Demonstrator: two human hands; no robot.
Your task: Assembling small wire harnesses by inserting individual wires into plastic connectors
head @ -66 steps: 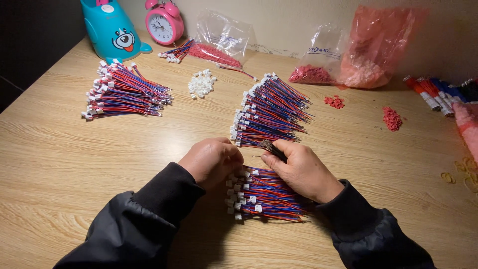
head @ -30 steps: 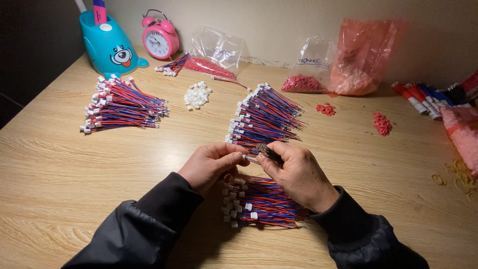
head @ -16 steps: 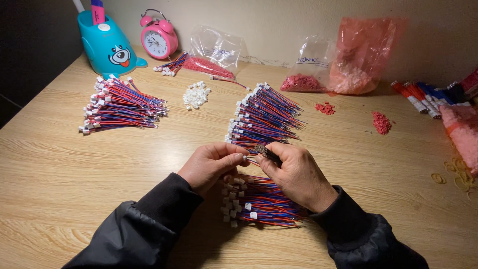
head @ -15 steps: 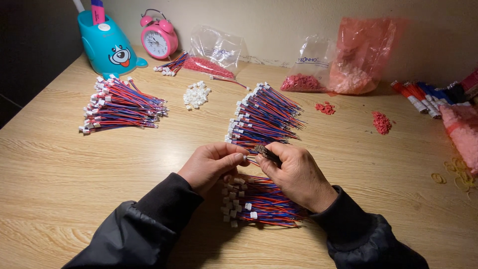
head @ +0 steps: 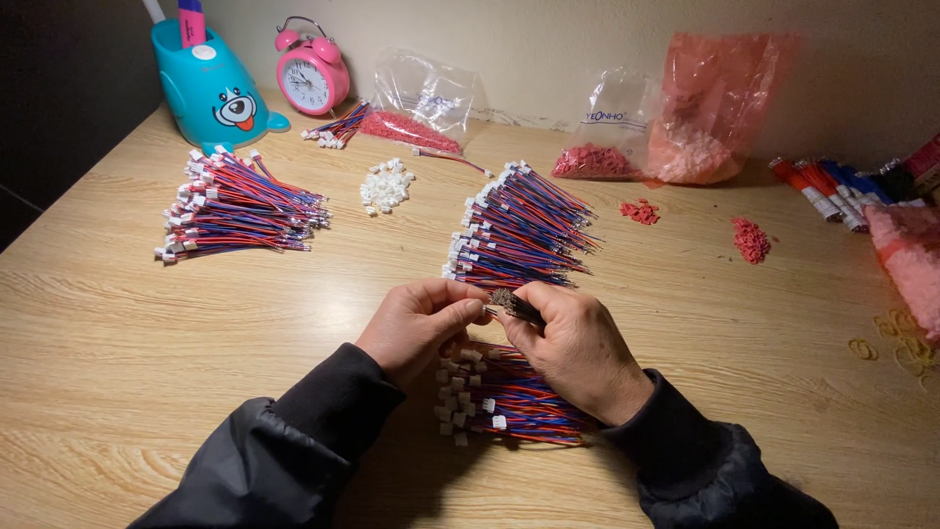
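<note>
We see small dark part, details unclear, pinched between left hand and right hand fingertips, above wire bundle near bench front edge. Bundle half hidden under hands. Wrists bent inward, fingers curled.

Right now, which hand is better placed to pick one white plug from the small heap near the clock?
Left. The left hand is on the same side as the white plug heap; the right hand holds a small dark piece.

Warm, dim light; sharp focus, dark left edge.
</note>
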